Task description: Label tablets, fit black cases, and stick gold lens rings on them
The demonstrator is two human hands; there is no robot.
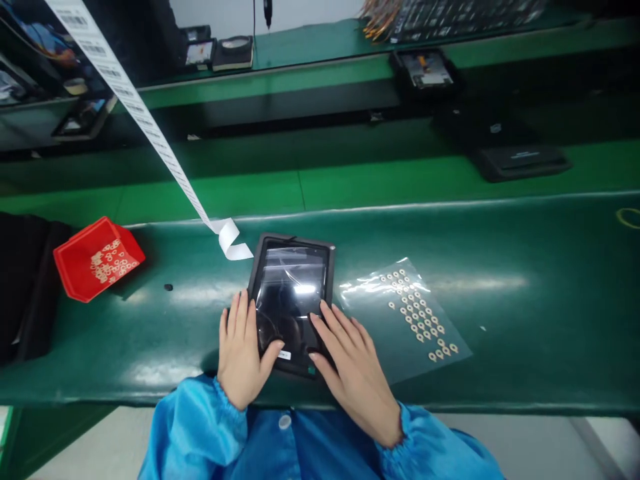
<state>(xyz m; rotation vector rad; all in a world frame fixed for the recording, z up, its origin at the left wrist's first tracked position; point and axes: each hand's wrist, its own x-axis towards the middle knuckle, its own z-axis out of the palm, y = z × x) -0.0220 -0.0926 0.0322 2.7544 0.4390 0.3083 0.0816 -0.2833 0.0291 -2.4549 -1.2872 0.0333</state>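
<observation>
A tablet-like device (287, 283) with a glossy dark screen and a thick black frame lies face up on the green mat in front of me. Along its left edge rests my left hand (245, 353), fingers straight, thumb over the lower front near a small white label (284, 355). My right hand (353, 363) lies across the lower right edge, fingers stretched out and the tips on the front. Neither hand is wrapped round the device. Just to the right, a clear plastic sheet (370, 293) carries rows of small cream ring-shaped pieces (421, 317).
A red bin (80, 270) with more ring pieces stands left, near a small black part (169, 287). A barcode label strip (145, 123) hangs down to a curl (229, 237) behind the device. Black housings (520, 163) lie on the conveyor-like green surface (350, 180) beyond.
</observation>
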